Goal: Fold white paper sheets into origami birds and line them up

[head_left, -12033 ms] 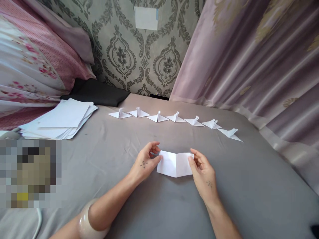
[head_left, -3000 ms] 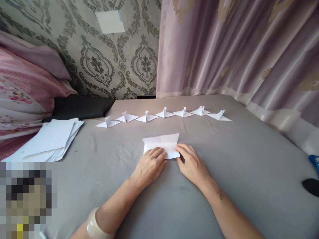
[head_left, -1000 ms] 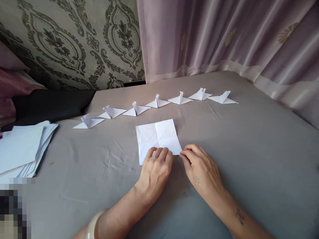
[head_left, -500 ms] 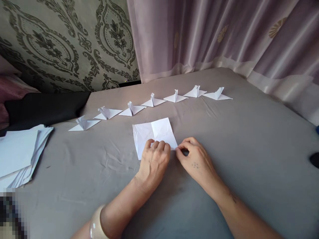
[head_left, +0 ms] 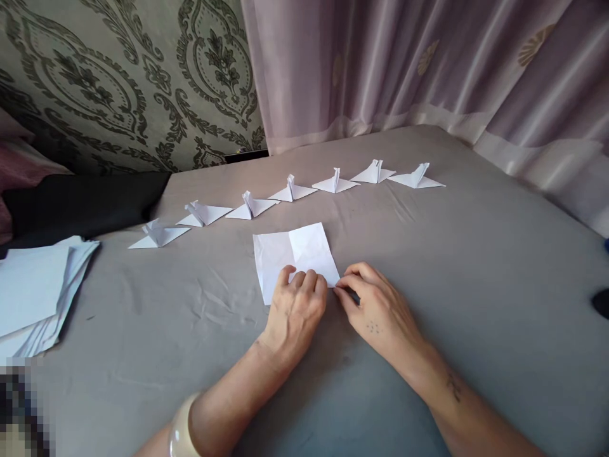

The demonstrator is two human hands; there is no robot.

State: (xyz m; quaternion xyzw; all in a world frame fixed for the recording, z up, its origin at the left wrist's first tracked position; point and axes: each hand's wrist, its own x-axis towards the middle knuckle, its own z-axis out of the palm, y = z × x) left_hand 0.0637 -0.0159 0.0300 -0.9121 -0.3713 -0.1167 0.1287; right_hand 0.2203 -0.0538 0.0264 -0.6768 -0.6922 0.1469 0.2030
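Note:
A creased white sheet of paper lies on the grey cloth in front of me, with fold lines across it. My left hand rests over its near edge, the fingers curled in against the paper; the fingertips are hidden behind the knuckles. At the near right corner, my right hand pinches the paper between thumb and forefinger. Beyond the sheet runs a slanting row of several folded paper cranes, among them one at the left end, one near the middle and one at the right end.
A stack of white paper lies at the left, near a black cloth or cover. Purple curtains hang behind the grey-covered surface. Patterned wallpaper is at the back left. A dark object shows at the right edge.
My right hand's pinch has narrowed slightly at the paper's corner. The left hand and the sheet stay almost where they were; the view has shifted a little.

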